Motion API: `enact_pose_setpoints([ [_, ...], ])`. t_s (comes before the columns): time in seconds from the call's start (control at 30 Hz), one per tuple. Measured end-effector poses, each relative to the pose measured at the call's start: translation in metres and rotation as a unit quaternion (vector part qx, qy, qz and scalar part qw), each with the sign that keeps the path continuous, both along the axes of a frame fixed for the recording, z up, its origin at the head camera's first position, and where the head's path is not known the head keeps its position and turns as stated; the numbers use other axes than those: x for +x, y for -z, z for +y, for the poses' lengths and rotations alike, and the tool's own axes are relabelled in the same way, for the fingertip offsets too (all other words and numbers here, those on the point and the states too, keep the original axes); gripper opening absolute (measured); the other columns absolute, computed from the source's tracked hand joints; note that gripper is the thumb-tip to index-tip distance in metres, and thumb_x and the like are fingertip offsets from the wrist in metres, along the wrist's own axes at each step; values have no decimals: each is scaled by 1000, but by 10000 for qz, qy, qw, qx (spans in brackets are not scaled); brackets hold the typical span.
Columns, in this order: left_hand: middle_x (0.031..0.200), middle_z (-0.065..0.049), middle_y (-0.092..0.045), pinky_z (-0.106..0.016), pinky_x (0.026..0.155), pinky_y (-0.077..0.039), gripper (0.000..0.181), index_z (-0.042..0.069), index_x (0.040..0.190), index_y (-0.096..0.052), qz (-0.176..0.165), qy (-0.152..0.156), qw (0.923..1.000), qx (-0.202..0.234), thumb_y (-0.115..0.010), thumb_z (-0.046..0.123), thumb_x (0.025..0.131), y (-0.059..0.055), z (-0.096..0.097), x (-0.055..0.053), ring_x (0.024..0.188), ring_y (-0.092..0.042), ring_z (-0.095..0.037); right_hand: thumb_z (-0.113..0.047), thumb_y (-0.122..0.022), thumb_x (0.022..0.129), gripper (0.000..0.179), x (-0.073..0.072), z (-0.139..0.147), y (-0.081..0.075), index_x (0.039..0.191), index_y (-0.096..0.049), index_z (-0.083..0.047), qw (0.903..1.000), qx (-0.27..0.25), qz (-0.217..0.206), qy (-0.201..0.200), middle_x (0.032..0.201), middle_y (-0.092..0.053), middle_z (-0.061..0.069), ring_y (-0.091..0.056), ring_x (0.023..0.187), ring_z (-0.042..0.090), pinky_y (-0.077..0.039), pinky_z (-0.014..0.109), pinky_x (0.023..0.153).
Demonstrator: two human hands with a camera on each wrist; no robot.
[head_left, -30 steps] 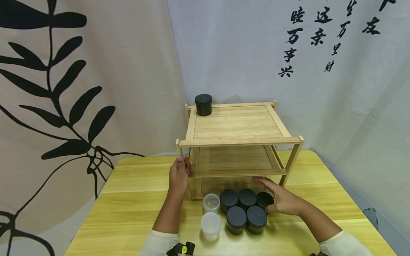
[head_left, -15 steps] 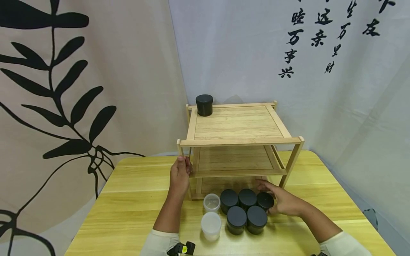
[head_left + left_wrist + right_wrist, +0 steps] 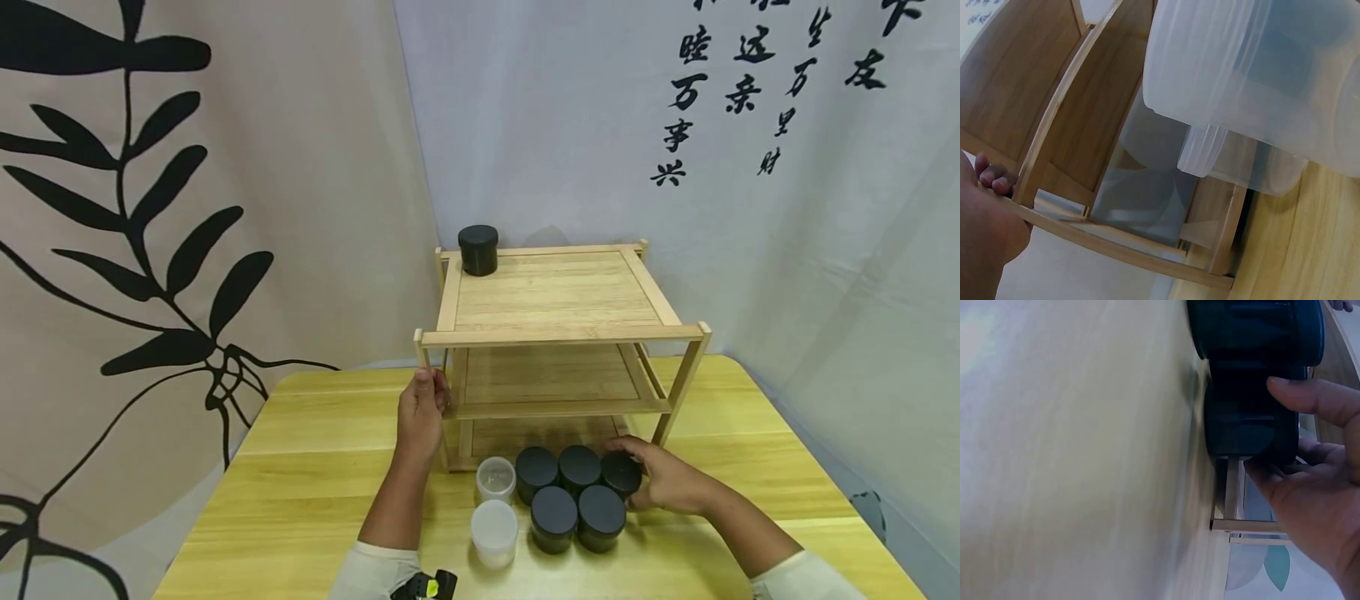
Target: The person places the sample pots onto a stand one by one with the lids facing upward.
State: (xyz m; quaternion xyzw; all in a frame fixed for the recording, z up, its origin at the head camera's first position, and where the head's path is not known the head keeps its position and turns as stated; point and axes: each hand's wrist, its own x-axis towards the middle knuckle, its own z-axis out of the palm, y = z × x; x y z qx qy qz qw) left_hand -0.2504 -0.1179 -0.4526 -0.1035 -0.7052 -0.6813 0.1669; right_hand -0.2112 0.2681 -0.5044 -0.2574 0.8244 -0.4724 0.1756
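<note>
A wooden three-tier shelf (image 3: 558, 337) stands on the table, and my left hand (image 3: 422, 412) grips its front left post. In the left wrist view the fingers (image 3: 1000, 181) curl round that wooden post. My right hand (image 3: 663, 477) holds the rightmost black lidded jar (image 3: 621, 474) of the back row, thumb on the near side and fingers behind it. The right wrist view shows this jar (image 3: 1250, 422) between thumb and fingers, low at the tabletop. More black jars (image 3: 554, 508) stand close beside it, with two translucent tubs (image 3: 494, 523) to their left.
One black jar (image 3: 477, 250) sits at the back left corner of the shelf's top tier. The wooden table (image 3: 300, 483) extends to both sides. Behind it hang pale curtains (image 3: 540, 117) with a printed plant and dark characters.
My right hand's fingers have drawn in from the shelf's bottom tier and closed around the rightmost black jar. The left hand keeps its hold on the post.
</note>
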Motion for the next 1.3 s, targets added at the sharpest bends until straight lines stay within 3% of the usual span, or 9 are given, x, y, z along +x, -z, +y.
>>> enact_pose_setpoints([
  [0.23, 78, -1, -37, -23, 64, -31, 71, 3, 97, -51, 132, 66, 9999, -15, -19, 65, 111, 0, 0, 1, 69, -34, -9, 0, -88, 77, 82, 1, 2, 4, 150, -51, 9, 9998, -87, 18, 159, 144, -58, 26, -59, 133, 35, -49, 57, 107],
  [0.33, 78, -1, -37, -23, 65, -31, 71, 3, 97, -51, 108, 81, 9999, 23, -19, 65, 111, 1, 0, 1, 69, -34, -9, -1, -88, 78, 82, 1, 4, 6, 150, -50, 9, 9997, -130, 6, 191, 144, -58, 25, -59, 134, 34, -50, 42, 107],
  [0.5, 79, -1, -37, -23, 65, -31, 70, 0, 97, -51, 79, 48, 10000, 20, -20, 61, 114, 1, 0, 1, 69, -34, -9, -2, -89, 79, 80, 1, 6, 9, 149, -51, 11, 9994, -277, 45, 189, 143, -59, 26, -62, 128, 11, -50, 21, 102],
  [0.6, 78, -2, -36, -23, 65, -31, 72, -1, 97, -51, 96, 49, 9999, 38, -21, 62, 113, 1, 0, 1, 69, -34, -9, -3, -90, 79, 79, 1, 6, 9, 147, -52, 11, 9991, -376, 27, 206, 143, -58, 28, -63, 124, 3, -51, 19, 101],
  [0.7, 79, -2, -36, -22, 65, -30, 75, 0, 97, -51, 85, 68, 9999, 85, -20, 67, 109, 1, 0, 0, 69, -33, -9, -6, -91, 81, 76, 2, 8, 9, 146, -54, 11, 9990, -388, 40, 201, 144, -58, 29, -64, 124, 4, -51, 21, 103],
  [0.93, 80, -2, -36, -23, 66, -30, 75, 1, 98, -51, 74, 109, 9999, 79, -19, 69, 109, 1, 0, 1, 69, -33, -10, -16, -92, 87, 73, 5, 13, 8, 147, -56, 7, 9988, -302, 342, 187, 141, -61, 23, -64, 127, 7, -52, 47, 112],
  [1.0, 80, -2, -36, -23, 66, -30, 75, 1, 98, -51, 89, 123, 9999, 51, -18, 68, 110, 1, 0, 1, 69, -33, -10, -15, -92, 88, 74, 6, 13, 7, 147, -55, 8, 9987, -377, 306, 175, 141, -61, 24, -64, 126, 6, -53, 43, 112],
  [1.17, 80, -2, -35, -23, 66, -31, 75, 0, 98, -51, 104, 134, 9999, 24, -18, 66, 111, 1, 0, 2, 69, -33, -10, -13, -91, 90, 73, 7, 13, 5, 148, -53, 12, 9978, -600, 202, 175, 142, -58, 30, -65, 124, 4, -50, 18, 105],
  [1.3, 79, -2, -36, -23, 66, -31, 74, 1, 98, -51, 111, 111, 9999, 70, -19, 66, 111, 1, 0, 1, 69, -33, -9, -13, -90, 92, 72, 8, 14, 3, 148, -52, 13, 9977, -593, 237, 215, 142, -56, 32, -65, 122, 1, -51, 16, 103],
])
